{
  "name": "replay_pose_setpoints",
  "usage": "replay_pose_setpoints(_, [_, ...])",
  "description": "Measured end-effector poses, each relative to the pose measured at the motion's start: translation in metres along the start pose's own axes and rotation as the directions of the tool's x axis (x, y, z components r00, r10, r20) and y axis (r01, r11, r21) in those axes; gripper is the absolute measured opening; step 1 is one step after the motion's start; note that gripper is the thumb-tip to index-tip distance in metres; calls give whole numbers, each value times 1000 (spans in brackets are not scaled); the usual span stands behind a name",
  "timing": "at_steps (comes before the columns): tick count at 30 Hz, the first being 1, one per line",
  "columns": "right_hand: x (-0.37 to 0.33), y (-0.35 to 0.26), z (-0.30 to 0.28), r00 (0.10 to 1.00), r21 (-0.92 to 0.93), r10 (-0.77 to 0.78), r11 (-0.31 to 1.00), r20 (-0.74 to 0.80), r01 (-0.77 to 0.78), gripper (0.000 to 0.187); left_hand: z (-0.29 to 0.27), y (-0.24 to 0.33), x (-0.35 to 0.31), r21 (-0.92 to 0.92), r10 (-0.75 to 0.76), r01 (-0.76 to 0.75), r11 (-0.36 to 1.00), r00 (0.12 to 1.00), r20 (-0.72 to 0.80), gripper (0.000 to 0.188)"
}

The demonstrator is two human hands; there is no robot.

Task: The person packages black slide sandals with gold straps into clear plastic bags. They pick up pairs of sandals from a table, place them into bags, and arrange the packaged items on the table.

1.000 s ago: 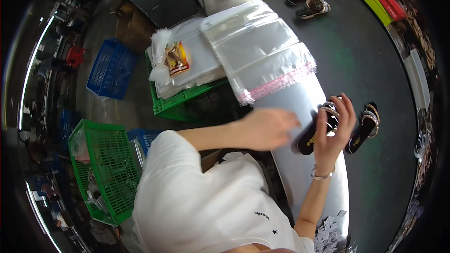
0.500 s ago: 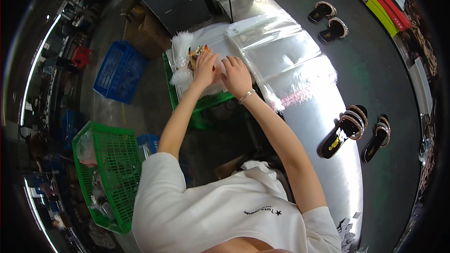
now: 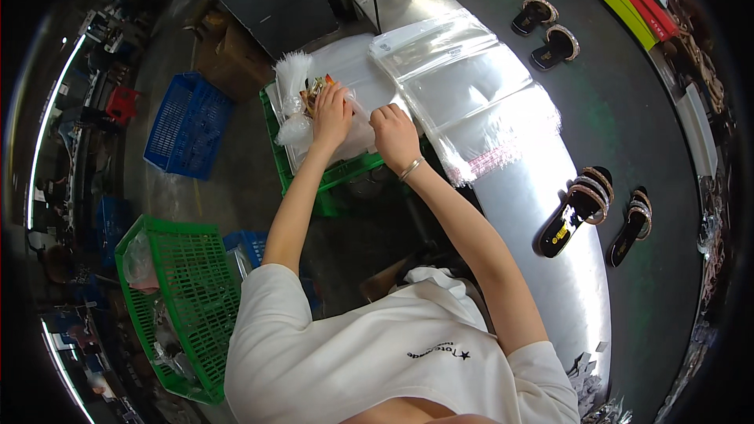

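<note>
My left hand [image 3: 334, 119] lies with its fingers stretched out over a small gold and orange bundle [image 3: 310, 96], most of it hidden under the fingers. Close by on the right, my right hand [image 3: 397, 139] is closed, fingers curled at the edge of a whitish translucent plastic bag [image 3: 360, 127] that spans the space between both hands. Under them is a pile of pale plastic sheets [image 3: 345, 59] on a green crate [image 3: 363, 165]. A tied bunch of clear plastic [image 3: 292, 72] sits left of my left hand.
Clear plastic bags [image 3: 471, 82] lie fanned out on the metal edge of the conveyor table [image 3: 640, 141]. On its dark belt are strappy black slides [image 3: 577, 212] and more slides [image 3: 554, 47] farther off. A blue crate [image 3: 187, 126] and a green basket [image 3: 188, 298] stand left.
My right hand has drawn slightly away from my left, widening the gap, and the translucent bag shows more between them. My left hand stays on the bundle. The whole view has shifted a little.
</note>
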State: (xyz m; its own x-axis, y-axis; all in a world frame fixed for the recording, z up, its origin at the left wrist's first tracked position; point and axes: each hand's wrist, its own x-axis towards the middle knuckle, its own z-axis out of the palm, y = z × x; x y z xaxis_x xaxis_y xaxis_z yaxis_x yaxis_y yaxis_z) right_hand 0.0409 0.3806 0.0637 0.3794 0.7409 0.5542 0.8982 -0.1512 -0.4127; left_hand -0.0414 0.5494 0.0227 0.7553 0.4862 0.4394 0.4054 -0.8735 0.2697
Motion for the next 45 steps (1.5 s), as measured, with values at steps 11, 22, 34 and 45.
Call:
replay_pose_setpoints(11, [-17,-35,-131,979,233,125,969,-163,-85,9,6,-9,1,49,-22,22,999,1000,8,32])
replay_pose_setpoints(22, [-6,-9,-132,943,299,244,939,-228,-171,11,-64,62,-16,-932,-783,149,331,595,-183,14])
replay_pose_setpoints(34, [-53,-32,-156,990,353,84,935,-116,-38,12,-70,128,-66,-755,-297,470,-458,720,628,47])
replay_pose_setpoints(45, [-65,-49,-219,990,414,-52,905,-130,102,21,-143,209,-33,-729,107,381,-569,913,394,63])
